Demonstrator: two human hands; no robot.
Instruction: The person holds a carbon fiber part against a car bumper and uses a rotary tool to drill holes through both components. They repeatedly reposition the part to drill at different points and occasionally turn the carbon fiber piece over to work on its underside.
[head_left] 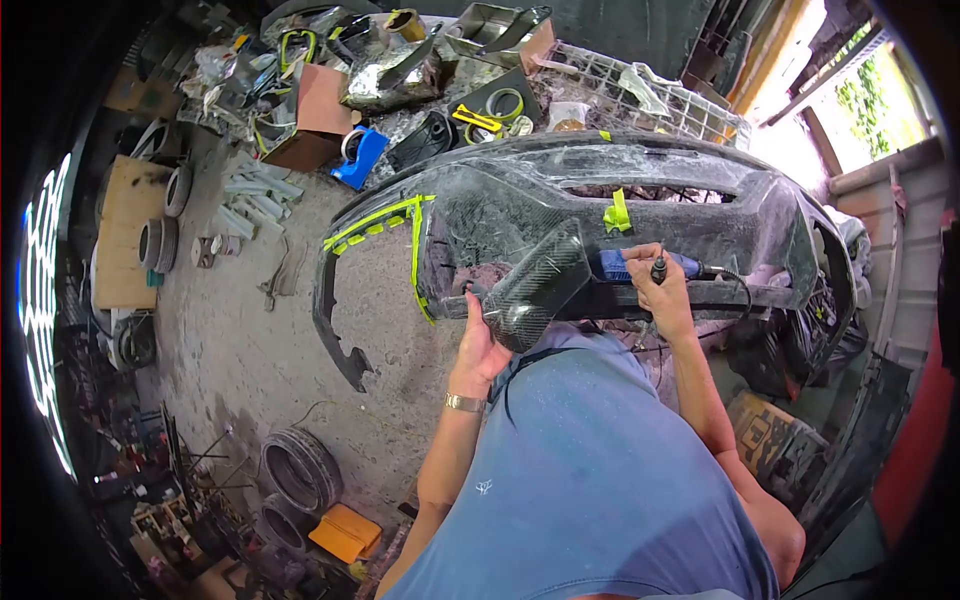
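Observation:
My left hand (482, 345) grips the lower left edge of a glossy carbon-fibre panel (540, 285), its thumb upright along the side. The panel stands tilted in front of a dusty black car bumper (480, 215). To its right, my right hand (662, 295) is closed around a slim black rotary tool handpiece (658, 269), whose rounded end points up at me. A blue power tool body (690, 264) shows directly behind those fingers, with a black cable (745, 290) looping off to the right. Yellow-green masking tape (417, 255) lines the bumper's left opening, and another piece (616, 211) sticks near its middle.
Behind the bumper, a cluttered bench holds a blue tape dispenser (360, 158), a yellow cutter (476, 119), tape rolls (504, 103) and a cardboard box (310, 115). Tyres (300, 468) and an orange case (345, 531) lie on the floor at lower left. A black bag (785, 345) sits at right.

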